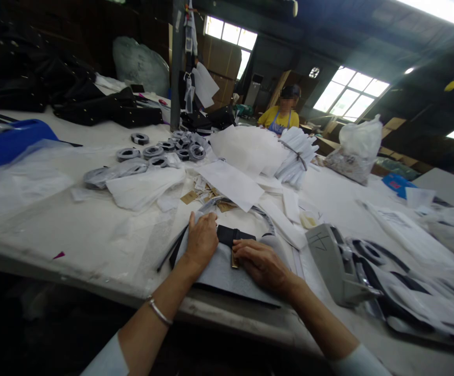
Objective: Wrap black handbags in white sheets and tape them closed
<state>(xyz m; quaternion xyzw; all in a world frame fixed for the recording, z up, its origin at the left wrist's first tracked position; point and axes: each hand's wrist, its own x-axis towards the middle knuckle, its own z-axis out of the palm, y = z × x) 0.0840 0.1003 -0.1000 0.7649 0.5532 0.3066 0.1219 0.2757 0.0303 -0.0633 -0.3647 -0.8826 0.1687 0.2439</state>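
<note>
A black handbag lies near the table's front edge, its front covered by a pale grey sheet. Its handle, wrapped in grey, arches away on the far side. My left hand is closed on the bag's upper left part; its fingertips are partly hidden. Across the top runs a short black strap tab. My right hand has its fingers closed at a gold-coloured metal clasp below this tab, with the thumb side underneath hidden from me.
A grey tape dispenser stands to the right, beside wrapped black pieces. Beyond the bag lie white paper sheets, tags and coiled straps. A blue object sits at left. Across the table is a person in a yellow top.
</note>
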